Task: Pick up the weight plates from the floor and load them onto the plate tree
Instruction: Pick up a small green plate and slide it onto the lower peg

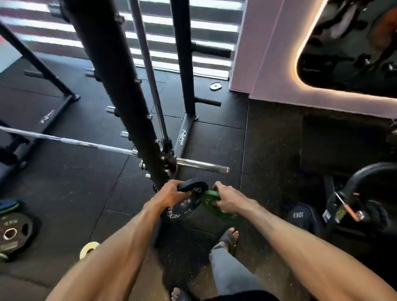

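Observation:
My left hand (170, 194) grips a black weight plate (185, 200) with white lettering, held above the floor. Beside it, my right hand (230, 199) holds a green weight plate (213, 203) by its rim; the two plates overlap in the middle. Both sit just below the end of a barbell sleeve (202, 166). The black upright post (191, 57) behind carries short storage pegs (207, 102). On the floor at the lower left lie several plates (9, 233), black, blue and green, plus a small white plate (89, 249). A small silver plate (216, 85) rests far back.
A thick black rack column (109, 75) stands right ahead with a barbell (77, 142) across it. A bench frame (45, 99) is to the left. A 10 kg plate (301, 216) and dark equipment (361, 202) crowd the right. My sandalled feet (229, 238) stand on the rubber floor.

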